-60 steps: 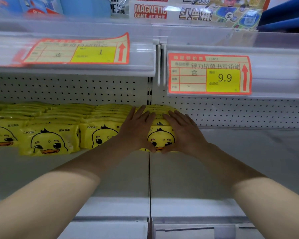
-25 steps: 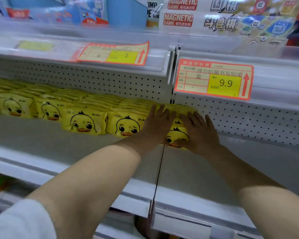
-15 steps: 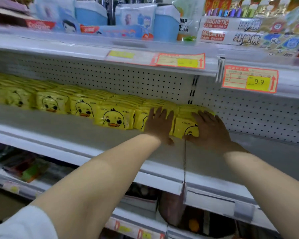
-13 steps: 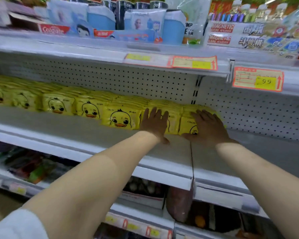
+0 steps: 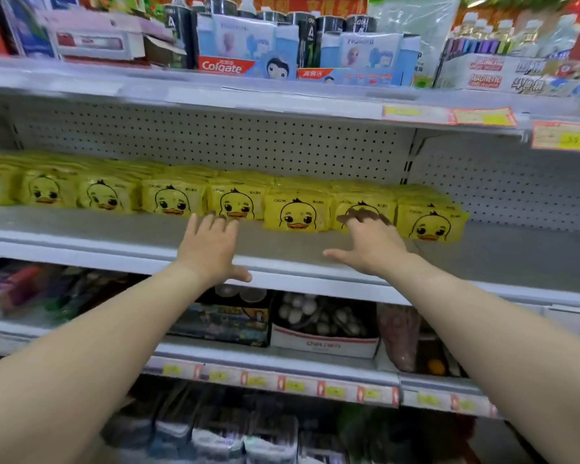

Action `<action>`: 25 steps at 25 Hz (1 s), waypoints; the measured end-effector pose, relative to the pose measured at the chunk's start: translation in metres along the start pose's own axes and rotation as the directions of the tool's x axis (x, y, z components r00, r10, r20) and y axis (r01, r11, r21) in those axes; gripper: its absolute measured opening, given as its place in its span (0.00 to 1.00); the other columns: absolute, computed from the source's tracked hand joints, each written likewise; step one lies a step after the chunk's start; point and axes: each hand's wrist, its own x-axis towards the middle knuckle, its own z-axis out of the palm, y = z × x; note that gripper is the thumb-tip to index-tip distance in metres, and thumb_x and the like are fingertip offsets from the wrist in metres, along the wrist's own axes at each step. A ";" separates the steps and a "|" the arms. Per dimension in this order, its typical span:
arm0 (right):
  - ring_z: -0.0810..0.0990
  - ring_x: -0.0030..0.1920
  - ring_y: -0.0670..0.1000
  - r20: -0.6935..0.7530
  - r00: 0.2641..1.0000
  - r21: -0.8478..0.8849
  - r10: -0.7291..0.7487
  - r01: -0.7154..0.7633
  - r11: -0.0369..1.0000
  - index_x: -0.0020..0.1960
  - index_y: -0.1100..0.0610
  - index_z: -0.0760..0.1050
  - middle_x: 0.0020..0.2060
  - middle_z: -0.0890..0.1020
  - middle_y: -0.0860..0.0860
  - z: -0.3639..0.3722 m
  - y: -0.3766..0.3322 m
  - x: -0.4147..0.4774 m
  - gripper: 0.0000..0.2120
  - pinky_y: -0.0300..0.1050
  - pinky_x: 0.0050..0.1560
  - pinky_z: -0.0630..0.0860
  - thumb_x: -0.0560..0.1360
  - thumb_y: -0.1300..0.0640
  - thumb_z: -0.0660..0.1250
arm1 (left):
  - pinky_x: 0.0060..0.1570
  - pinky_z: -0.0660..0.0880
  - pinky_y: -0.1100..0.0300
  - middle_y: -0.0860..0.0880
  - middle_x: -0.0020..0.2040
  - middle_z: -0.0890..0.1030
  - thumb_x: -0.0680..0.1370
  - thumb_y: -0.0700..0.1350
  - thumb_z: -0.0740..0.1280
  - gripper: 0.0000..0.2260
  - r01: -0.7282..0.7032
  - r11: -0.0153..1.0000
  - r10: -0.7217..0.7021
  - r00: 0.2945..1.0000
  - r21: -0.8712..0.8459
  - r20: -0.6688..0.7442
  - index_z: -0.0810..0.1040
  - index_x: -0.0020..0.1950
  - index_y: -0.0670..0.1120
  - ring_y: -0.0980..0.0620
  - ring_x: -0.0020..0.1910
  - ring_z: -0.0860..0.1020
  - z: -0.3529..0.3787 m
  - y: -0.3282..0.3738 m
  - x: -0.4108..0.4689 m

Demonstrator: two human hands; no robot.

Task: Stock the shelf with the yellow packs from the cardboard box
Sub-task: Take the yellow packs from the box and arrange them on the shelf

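yellow duck-face packs (image 5: 295, 214), upright row, shelf (image 5: 114, 226)

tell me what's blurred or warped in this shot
Head view: the yellow packs are fairly sharp mid-frame; the price tag at upper right is smeared unreadable; the fingertips of the right hand show a dark motion smear; the goods lower down are soft; the shelf edge bows slightly from the wide-angle lens.

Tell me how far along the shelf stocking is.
Done: a row of yellow packs lines the shelf from the left edge past the upright. In hand: nothing; the left hand and right hand are open, the right's fingertips at a pack's front. Left: bare shelf right of the last pack; the cardboard box is out of view, so remaining stock is unknown.
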 end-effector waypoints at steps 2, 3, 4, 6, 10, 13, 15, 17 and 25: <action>0.66 0.72 0.56 0.009 1.000 -0.006 0.021 -0.021 1.000 0.75 0.51 0.63 0.71 0.70 0.54 0.004 -0.005 0.000 0.41 0.55 0.70 0.65 0.71 0.26 0.61 | 0.75 0.49 0.43 0.46 0.73 0.66 0.65 0.75 0.64 0.50 -0.017 1.000 0.017 1.000 -0.003 -0.013 0.56 0.77 0.46 0.43 0.75 0.59 0.004 -0.005 0.007; 0.62 0.74 0.56 0.006 1.000 0.006 0.023 -0.023 1.000 0.76 0.50 0.61 0.74 0.66 0.53 0.005 -0.006 0.005 0.42 0.55 0.72 0.62 0.71 0.27 0.62 | 0.75 0.52 0.43 0.46 0.72 0.68 0.65 0.76 0.64 0.49 -0.028 1.000 0.028 0.999 0.003 -0.021 0.58 0.76 0.46 0.43 0.73 0.61 0.005 -0.004 0.012; 0.58 0.77 0.55 -0.002 1.000 0.018 0.017 -0.017 1.000 0.78 0.49 0.59 0.76 0.62 0.52 0.006 -0.006 0.012 0.42 0.55 0.75 0.58 0.72 0.28 0.63 | 0.74 0.53 0.44 0.46 0.71 0.68 0.66 0.76 0.63 0.49 -0.041 0.999 0.041 0.999 -0.003 -0.018 0.58 0.76 0.46 0.43 0.73 0.62 0.007 -0.001 0.019; 0.52 0.79 0.53 -0.002 1.000 0.041 -0.015 0.015 0.999 0.79 0.49 0.55 0.79 0.56 0.51 0.012 -0.008 0.034 0.43 0.54 0.78 0.53 0.72 0.31 0.65 | 0.75 0.51 0.44 0.45 0.75 0.63 0.67 0.74 0.64 0.51 -0.048 0.998 0.049 0.999 -0.047 0.020 0.53 0.79 0.45 0.44 0.76 0.56 0.012 0.004 0.038; 0.45 0.80 0.53 0.011 0.998 0.075 -0.060 0.059 0.995 0.81 0.51 0.47 0.81 0.47 0.52 0.028 -0.012 0.089 0.50 0.55 0.78 0.47 0.71 0.35 0.71 | 0.76 0.40 0.44 0.47 0.80 0.50 0.69 0.70 0.68 0.54 -0.063 0.996 0.064 0.998 -0.069 0.019 0.41 0.80 0.45 0.47 0.79 0.42 0.020 0.013 0.102; 0.43 0.80 0.54 -0.040 0.996 0.073 -0.081 0.084 0.994 0.81 0.53 0.43 0.80 0.46 0.53 0.046 -0.016 0.128 0.57 0.57 0.78 0.46 0.67 0.35 0.74 | 0.76 0.40 0.44 0.45 0.80 0.47 0.66 0.68 0.72 0.58 -0.113 0.990 0.111 0.994 -0.081 -0.021 0.39 0.79 0.44 0.47 0.79 0.40 0.027 0.026 0.156; 0.42 0.80 0.55 -0.053 0.994 0.073 -0.095 0.099 0.992 0.81 0.53 0.41 0.80 0.45 0.54 0.058 -0.021 0.152 0.60 0.57 0.78 0.45 0.65 0.35 0.76 | 0.76 0.40 0.43 0.44 0.80 0.46 0.65 0.67 0.74 0.60 -0.169 0.985 0.167 0.985 -0.045 -0.042 0.38 0.79 0.43 0.46 0.79 0.40 0.036 0.034 0.186; 0.43 0.80 0.55 -0.065 0.991 0.047 -0.119 0.123 0.991 0.80 0.53 0.40 0.80 0.45 0.54 0.070 -0.024 0.171 0.62 0.57 0.78 0.46 0.64 0.34 0.76 | 0.75 0.40 0.42 0.43 0.80 0.45 0.62 0.67 0.74 0.62 -0.212 0.976 0.213 0.976 0.042 -0.041 0.38 0.79 0.43 0.44 0.79 0.40 0.046 0.039 0.210; 0.43 0.80 0.53 -0.077 0.976 -0.039 -0.204 0.201 0.979 0.81 0.53 0.42 0.80 0.48 0.53 0.089 -0.015 0.205 0.62 0.56 0.78 0.42 0.62 0.26 0.69 | 0.75 0.39 0.41 0.46 0.80 0.44 0.59 0.69 0.75 0.64 -0.311 0.944 0.316 0.948 0.107 -0.039 0.37 0.79 0.48 0.44 0.79 0.39 0.054 0.028 0.254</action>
